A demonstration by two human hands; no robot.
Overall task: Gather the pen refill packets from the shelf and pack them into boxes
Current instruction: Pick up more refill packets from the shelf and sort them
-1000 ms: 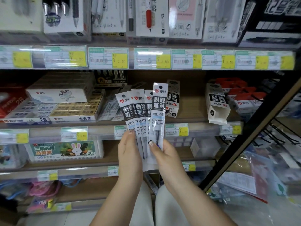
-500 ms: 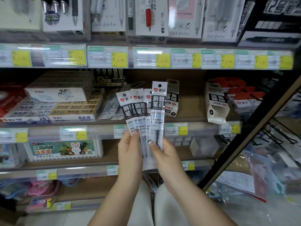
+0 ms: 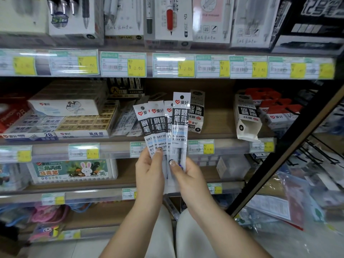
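Clear plastic pen refill packets (image 3: 168,125), black-and-white printed headers, fanned upright in front of the middle shelf (image 3: 219,135). Four headers countable; more behind cannot be ruled out. Held off the shelf board, lower ends covered by both hands.

Left hand (image 3: 149,174): grips the three leftward packets; thumb pressed flat on their front, remaining fingers hidden behind the fan, spread not determinable.

Right hand (image 3: 188,178): pinches the tallest, rightmost packet (image 3: 180,127) between thumb on its front face and fingers curled behind. That packet overlaps the neighbouring one along its left edge and stands highest in the fan.

On the middle shelf behind the fan: white refill box (image 3: 196,112) with black label, upright, near the shelf's centre. Further right, towards the right end of the shelf board: second white box (image 3: 245,118), tilted, bottom flap open. Left part of the same shelf: stacked eraser boxes (image 3: 83,121), with loose refill packets (image 3: 128,118) lying flat just beside them.

Price labels (image 3: 136,67), yellow and white, along the front edge of the upper shelf. Lower shelf, left part: clear case with rabbit print (image 3: 72,171). Black diagonal rack post (image 3: 290,146) at the right.
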